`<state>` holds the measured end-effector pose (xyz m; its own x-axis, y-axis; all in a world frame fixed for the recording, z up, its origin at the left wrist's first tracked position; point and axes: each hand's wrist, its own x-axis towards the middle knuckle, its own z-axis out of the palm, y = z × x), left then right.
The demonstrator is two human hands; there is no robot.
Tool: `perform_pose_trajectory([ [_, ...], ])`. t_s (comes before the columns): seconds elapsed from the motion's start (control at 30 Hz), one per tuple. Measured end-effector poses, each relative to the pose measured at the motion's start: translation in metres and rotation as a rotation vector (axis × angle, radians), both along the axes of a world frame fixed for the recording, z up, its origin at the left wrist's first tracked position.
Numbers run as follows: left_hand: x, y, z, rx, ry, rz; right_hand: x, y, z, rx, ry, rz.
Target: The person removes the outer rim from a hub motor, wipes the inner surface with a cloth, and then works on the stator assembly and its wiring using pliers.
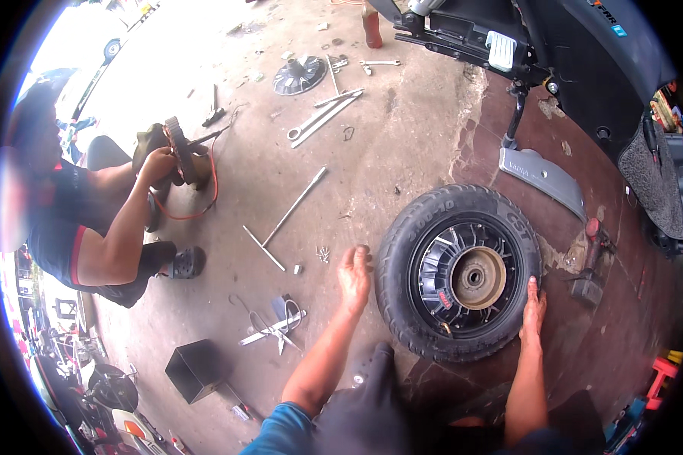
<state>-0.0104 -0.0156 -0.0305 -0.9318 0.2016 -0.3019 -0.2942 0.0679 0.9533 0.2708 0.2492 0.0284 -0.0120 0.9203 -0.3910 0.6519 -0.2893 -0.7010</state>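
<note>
A scooter wheel [407, 227] with a black tyre and a finned hub lies flat on the floor before me, its round metal centre facing up. To its left, my left hand [354, 277] hovers just off the tyre with fingers stretched out and nothing in them. My right hand [533, 309] rests against the tyre's right edge, fingers straight and not wrapped round it. Left of my left hand lie a pile of small screws [323, 254] and a T-handle wrench [284, 220]. Scissors [281, 332] lie nearer to me.
On the left, a crouching co-worker [106, 250] holds a ring-shaped coil part [178, 148] with a red-orange cable. A scooter [577, 83] stands at upper right. A red cordless power tool [593, 258] lies right of the wheel. Wrenches [326, 117], a hub cover [299, 74] and a black box [197, 370] are about.
</note>
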Motion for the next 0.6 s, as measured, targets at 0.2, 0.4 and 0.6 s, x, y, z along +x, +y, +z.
perform_pose_trajectory([
  [0.2, 0.009, 0.006, 0.003, 0.008, -0.151, -0.044, -0.006, -0.004, 0.007, -0.188, 0.133, -0.097],
  [0.4, -0.011, -0.032, 0.071, -0.171, 0.036, 0.000, -0.024, -0.030, 0.023, -0.240, 0.281, -0.113],
  [0.6, -0.090, -0.100, 0.232, -0.129, 0.633, 0.118, -0.118, -0.106, 0.018, -0.638, 0.669, 0.033],
])
